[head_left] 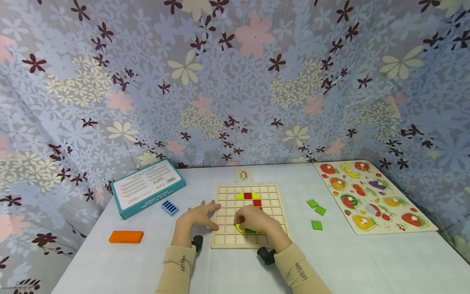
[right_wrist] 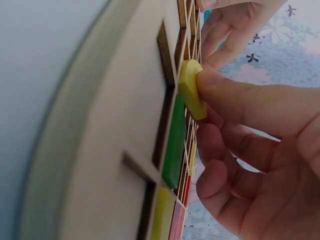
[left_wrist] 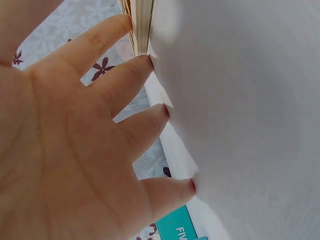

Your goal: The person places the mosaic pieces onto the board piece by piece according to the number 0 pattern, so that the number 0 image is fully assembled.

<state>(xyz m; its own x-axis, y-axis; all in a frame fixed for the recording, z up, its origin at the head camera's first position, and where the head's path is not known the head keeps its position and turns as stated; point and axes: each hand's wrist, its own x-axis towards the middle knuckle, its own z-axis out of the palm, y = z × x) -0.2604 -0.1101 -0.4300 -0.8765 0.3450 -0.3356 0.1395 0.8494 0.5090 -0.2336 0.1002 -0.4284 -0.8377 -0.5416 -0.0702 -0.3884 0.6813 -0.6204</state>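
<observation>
A wooden grid board (head_left: 226,241) lies on the table, with red, yellow and green tiles in some of its squares. My right hand (head_left: 255,217) is over the board's lower middle. In the right wrist view its thumb and fingers pinch a yellow tile (right_wrist: 190,92) with a rounded side, tilted against the grid, beside a green tile (right_wrist: 173,145). The right hand hides part of the tile pattern in the head view. My left hand (head_left: 200,214) has its fingers spread at the board's left side, with fingertips touching the board edge and the tabletop.
A small pattern card (head_left: 244,175) lies behind the board. Several loose green tiles (head_left: 317,225) are to its right, near a fruit puzzle board (head_left: 352,212). On the left are a teal box (head_left: 148,185), a blue striped block (head_left: 169,208) and an orange block (head_left: 126,237).
</observation>
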